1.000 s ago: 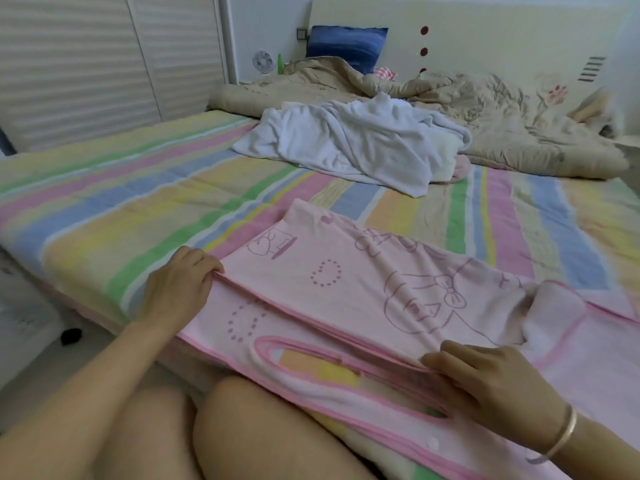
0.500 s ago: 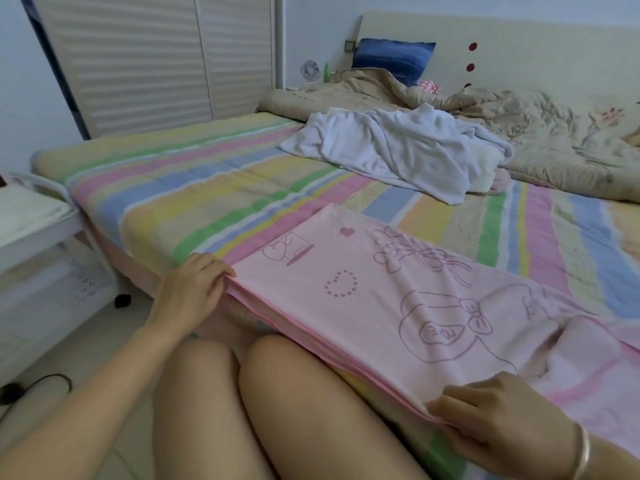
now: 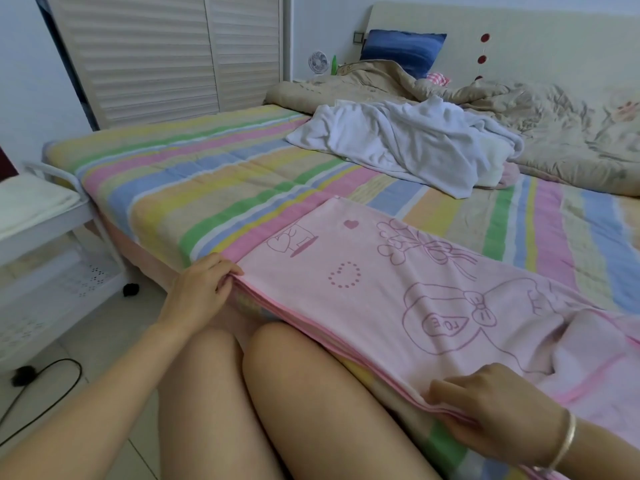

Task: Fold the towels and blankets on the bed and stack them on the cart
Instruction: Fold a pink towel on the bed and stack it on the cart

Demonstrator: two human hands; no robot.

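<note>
A pink towel (image 3: 398, 292) with cartoon drawings lies folded along the near edge of the striped bed (image 3: 194, 188). My left hand (image 3: 201, 289) pinches its stacked layers at the left corner. My right hand (image 3: 498, 410) grips the same layered edge further right, a bangle on the wrist. A crumpled white towel (image 3: 405, 143) lies further back on the bed. The white cart (image 3: 52, 216) stands at the left beside the bed, with a folded pale cloth (image 3: 31, 202) on its top shelf.
A beige quilt (image 3: 554, 126) and a blue pillow (image 3: 401, 50) lie at the headboard. My bare knees (image 3: 277, 393) are against the bed's edge. A black cable (image 3: 38, 379) runs over the floor at left. Slatted wardrobe doors (image 3: 166, 53) stand behind the bed.
The pink towel's near edges have been drawn together into one even stack. The view has swung left, bringing the cart into sight. Both hands keep their grip.
</note>
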